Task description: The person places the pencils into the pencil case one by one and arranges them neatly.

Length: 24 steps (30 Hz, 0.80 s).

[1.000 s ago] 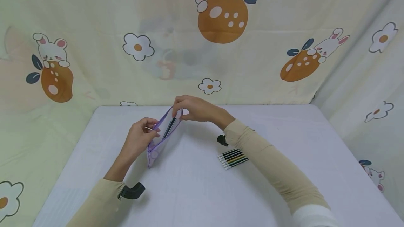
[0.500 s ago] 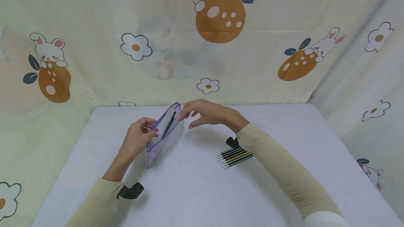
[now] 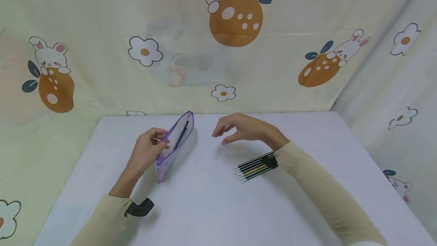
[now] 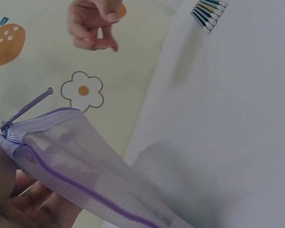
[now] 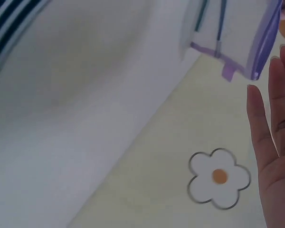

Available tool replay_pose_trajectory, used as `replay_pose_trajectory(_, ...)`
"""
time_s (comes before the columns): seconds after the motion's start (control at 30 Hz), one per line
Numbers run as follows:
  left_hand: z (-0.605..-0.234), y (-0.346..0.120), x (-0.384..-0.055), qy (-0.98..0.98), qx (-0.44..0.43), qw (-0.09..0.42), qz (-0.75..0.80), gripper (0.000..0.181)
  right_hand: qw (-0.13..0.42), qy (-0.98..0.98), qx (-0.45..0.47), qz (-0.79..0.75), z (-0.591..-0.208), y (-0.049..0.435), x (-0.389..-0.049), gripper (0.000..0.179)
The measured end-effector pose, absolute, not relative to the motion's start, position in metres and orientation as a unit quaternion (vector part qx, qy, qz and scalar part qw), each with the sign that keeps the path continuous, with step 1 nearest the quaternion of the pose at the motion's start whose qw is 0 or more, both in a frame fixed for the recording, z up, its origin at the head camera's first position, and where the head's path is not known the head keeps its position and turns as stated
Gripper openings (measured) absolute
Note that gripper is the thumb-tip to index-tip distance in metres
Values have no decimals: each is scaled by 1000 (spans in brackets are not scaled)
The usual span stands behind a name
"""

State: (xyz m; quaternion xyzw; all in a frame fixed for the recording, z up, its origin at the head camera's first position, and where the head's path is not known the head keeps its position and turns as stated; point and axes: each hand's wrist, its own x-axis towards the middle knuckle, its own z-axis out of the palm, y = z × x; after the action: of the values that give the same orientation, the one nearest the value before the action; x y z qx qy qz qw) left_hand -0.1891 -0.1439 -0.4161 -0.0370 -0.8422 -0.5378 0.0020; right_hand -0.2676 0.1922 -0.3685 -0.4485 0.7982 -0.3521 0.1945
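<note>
"What's nearest on the worktop (image 3: 205,212)?"

"A row of pencils (image 3: 250,168), right of the middle, white ends pointing left and slightly near. A second ago the right sleeve (image 3: 321,189) hid more of it."

"And the hands?"

"The left hand (image 3: 146,149) grips the purple mesh pouch (image 3: 164,168) by its left rim, left of the middle, as before. The right hand (image 3: 240,127) was at the pouch's far end; now it hovers to the right, apart from it, fingers loosely bent, holding nothing."

"Room around them?"

"Open worktop lies between the pouch and the right hand, and a broad stretch on the near side. The pouch's far tip overlaps the worktop's far edge in the head view."

"How does it point?"

"Long axis from near left to far right, mouth open, dark pencils (image 3: 181,136) inside along the same line. Beyond hangs a patterned cloth (image 3: 280,86)."
</note>
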Motion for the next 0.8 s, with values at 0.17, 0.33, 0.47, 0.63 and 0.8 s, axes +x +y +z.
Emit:
replay_pose_trajectory(0.17,-416,-144,-189,-844,-36,4,-535,28,215,817,-412,-341,-382,219,-262,28)
replay_pose_trajectory(0.33,-415,-144,-189,-845,-36,4,-534,28,229,829,-389,-330,-394,245,-258,25)
replay_pose_trajectory(0.47,-414,-144,-189,-845,-37,4,-533,28,240,836,-371,-325,-404,264,-257,24)
replay_pose_trajectory(0.63,-415,-144,-189,-844,-38,3,-536,27,245,845,-346,-326,-417,287,-254,23)
replay_pose_trajectory(0.8,-415,-144,-189,-844,-37,4,-535,27,244,852,-324,-331,-426,303,-252,22)
